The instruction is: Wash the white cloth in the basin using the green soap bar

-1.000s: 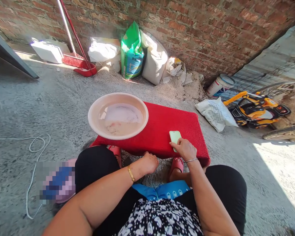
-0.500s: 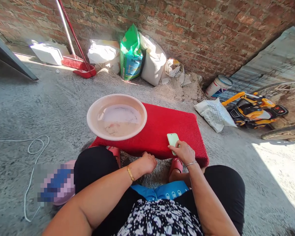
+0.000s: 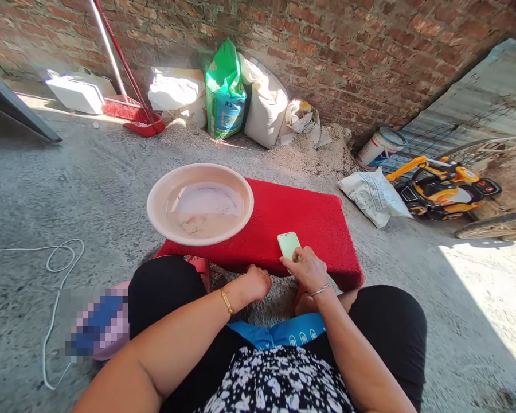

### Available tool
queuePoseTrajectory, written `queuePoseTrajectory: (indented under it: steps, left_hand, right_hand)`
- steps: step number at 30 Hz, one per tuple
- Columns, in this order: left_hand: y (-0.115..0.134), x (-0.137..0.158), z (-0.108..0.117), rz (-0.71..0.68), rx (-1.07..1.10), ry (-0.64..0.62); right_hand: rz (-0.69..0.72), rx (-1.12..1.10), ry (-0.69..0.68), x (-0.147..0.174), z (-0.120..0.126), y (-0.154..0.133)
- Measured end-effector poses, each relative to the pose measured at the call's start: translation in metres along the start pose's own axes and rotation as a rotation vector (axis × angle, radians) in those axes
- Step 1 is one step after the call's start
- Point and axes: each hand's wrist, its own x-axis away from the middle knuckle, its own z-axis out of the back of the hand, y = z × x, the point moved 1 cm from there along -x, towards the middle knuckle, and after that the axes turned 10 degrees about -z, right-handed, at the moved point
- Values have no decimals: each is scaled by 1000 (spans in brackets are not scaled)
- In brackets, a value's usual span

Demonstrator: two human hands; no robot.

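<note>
My right hand (image 3: 312,271) is closed on a pale green phone (image 3: 288,243), thumb on one side and fingers on the other. The phone is over the front part of a low bench covered in red plush cloth (image 3: 298,209). My left hand (image 3: 258,283) is curled closed at the bench's front edge, left of the phone; the inside of its fingers is hidden. On the bench's left end stands a wide pinkish basin (image 3: 153,215) of cloudy water, with something reddish low in it.
A pink tub (image 3: 116,335), partly blurred out, and a white cable (image 3: 51,321) lie at left. Along the brick wall stand a red dustpan (image 3: 144,127), a green sack (image 3: 226,94), a white sack (image 3: 264,112) and a bucket (image 3: 380,149). A toy excavator (image 3: 447,189) is at right.
My right hand has moved a little left along the bench with the phone. My left hand stays at the front edge. The view has shifted slightly.
</note>
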Motion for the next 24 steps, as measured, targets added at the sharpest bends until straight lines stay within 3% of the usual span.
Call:
queuePoseTrajectory:
  steps: [2,9,12,16,18,20,24]
  left_hand:
    - [-1,-1,0,0,5,18]
    - [6,1,18,24,94,-95]
    - [6,2,18,30,78,-73]
    - [2,1,11,11,24,-61]
    - [1,0,8,9,14,-68]
    - [1,-1,8,7,12,-50]
    - [4,1,15,19,48,-38]
  right_hand:
    - [-12,29,13,-2,1,5]
    - [-285,86,3,-24,20,77]
    - [-246,59,18,-16,18,64]
    - [-62,42,9,2,7,21]
    - [-14,56,16,5,4,14]
    - [-42,70,21,2,5,26]
    - [-236,87,19,-11,13,78]
